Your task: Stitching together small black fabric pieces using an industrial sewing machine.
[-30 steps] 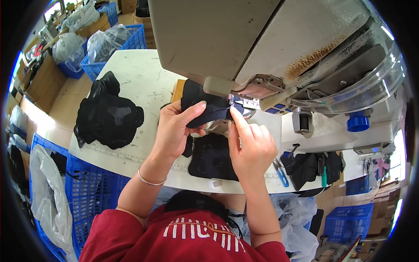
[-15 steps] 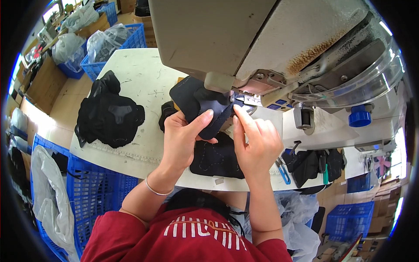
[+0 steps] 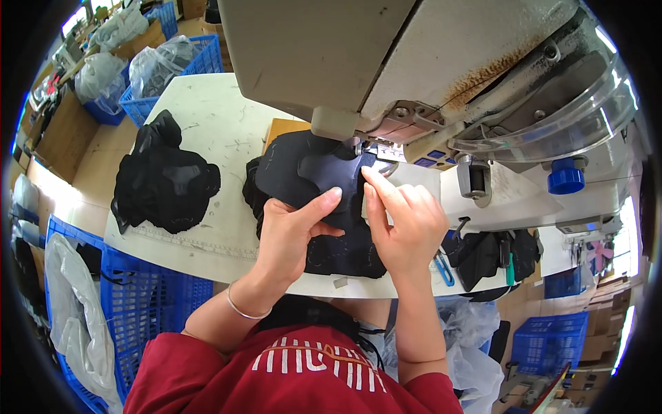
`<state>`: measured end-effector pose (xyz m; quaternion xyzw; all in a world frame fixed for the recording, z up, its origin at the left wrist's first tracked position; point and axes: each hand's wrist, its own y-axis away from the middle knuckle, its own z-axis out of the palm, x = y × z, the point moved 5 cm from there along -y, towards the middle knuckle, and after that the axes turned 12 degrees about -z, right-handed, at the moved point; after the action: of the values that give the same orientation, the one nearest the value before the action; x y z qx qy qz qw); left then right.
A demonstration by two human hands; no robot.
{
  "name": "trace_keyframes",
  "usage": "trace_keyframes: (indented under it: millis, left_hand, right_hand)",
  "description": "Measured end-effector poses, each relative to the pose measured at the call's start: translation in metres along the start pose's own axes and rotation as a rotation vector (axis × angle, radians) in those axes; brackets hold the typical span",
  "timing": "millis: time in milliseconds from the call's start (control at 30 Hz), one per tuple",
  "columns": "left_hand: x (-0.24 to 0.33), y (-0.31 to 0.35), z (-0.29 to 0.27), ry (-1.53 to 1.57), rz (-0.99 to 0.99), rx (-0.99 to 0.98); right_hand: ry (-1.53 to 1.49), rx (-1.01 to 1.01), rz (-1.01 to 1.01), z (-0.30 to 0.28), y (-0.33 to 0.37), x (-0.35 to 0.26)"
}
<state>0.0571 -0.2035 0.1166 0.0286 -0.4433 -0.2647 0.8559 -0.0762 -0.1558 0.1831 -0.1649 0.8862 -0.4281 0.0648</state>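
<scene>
A dark navy-black fabric piece (image 3: 279, 169) with a smoother, shaped patch lies under the head of a sewing machine (image 3: 303, 55). Its right edge runs up to the needle area. My left hand (image 3: 289, 231) is closed on the near part of the piece, thumb on top and fingers partly hidden beneath. At the right edge, just short of the needle, my right hand (image 3: 410, 224) pinches the fabric between index fingertip and thumb, its other fingers curled. Another dark fabric piece (image 3: 345, 259) with light stitch marks lies on the white table (image 3: 207, 124) below my hands.
A heap of black fabric pieces (image 3: 169, 179) lies on the table's left. Blue snips (image 3: 443, 270) and more black pieces (image 3: 476, 259) are at the right. Blue crates (image 3: 155, 297) stand beside the table, one with a plastic bag (image 3: 79, 317) over its rim.
The fabric piece has turned and lies flatter, its right edge now straighter along the needle. Both hands keep their hold. The whole view has shifted slightly.
</scene>
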Motion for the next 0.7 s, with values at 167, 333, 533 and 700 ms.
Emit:
trace_keyframes:
  millis: [167,333,533,700]
  left_hand:
    - [-0.012,0.002,0.006,0.035,0.026,0.059]
    - [-0.018,0.006,0.019,0.072,0.087,0.122]
    - [-0.022,0.005,0.022,0.094,0.035,0.115]
    - [-0.025,0.003,0.024,0.115,0.025,0.091]
  right_hand:
    - [0.010,0.008,0.018,0.004,0.002,0.008]
    - [-0.206,0.150,0.213,0.002,0.018,0.013]
    - [-1.134,0.066,0.820,0.025,0.048,0.006]
    - [-1.066,0.044,0.848,0.029,0.043,0.001]
